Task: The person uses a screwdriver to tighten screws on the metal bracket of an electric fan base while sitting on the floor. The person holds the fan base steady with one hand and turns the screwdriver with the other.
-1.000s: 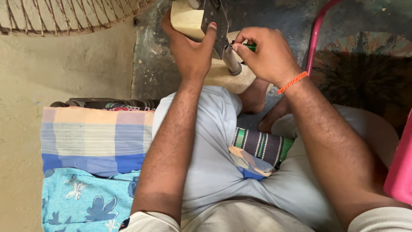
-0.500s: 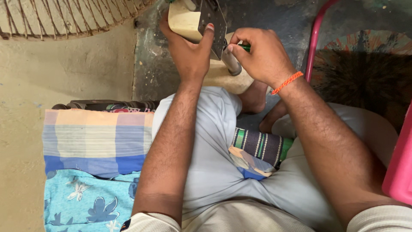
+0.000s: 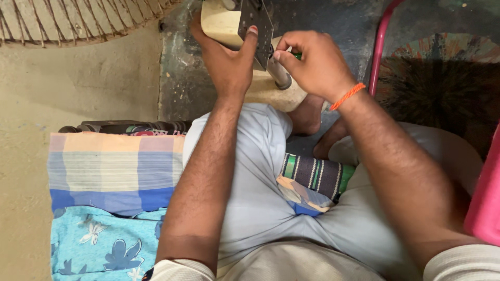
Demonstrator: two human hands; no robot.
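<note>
My left hand (image 3: 228, 58) grips a dark flat metal plate (image 3: 256, 23) that stands upright against a pale wooden block (image 3: 224, 23), thumb pressed on the plate's face. My right hand (image 3: 311, 65), with an orange band at the wrist, holds a green-handled tool (image 3: 281, 74) whose thick metal shaft points down at the plate's lower edge. The tool tip is hidden between the plate and my fingers. A second pale wooden piece (image 3: 271, 93) lies under both hands, above my knee.
I sit cross-legged on folded cloths: a checked one (image 3: 112, 166), a blue flowered one (image 3: 99, 239) and a striped one (image 3: 317, 174). A woven basket rim (image 3: 78, 18) is at top left, a pink metal bar (image 3: 379, 47) at right, a round patterned mat (image 3: 448, 78) beyond.
Both hands stay on the plate and tool; the view has shifted slightly so they sit higher in frame. The tool's shaft has tilted a little nearer the plate.
</note>
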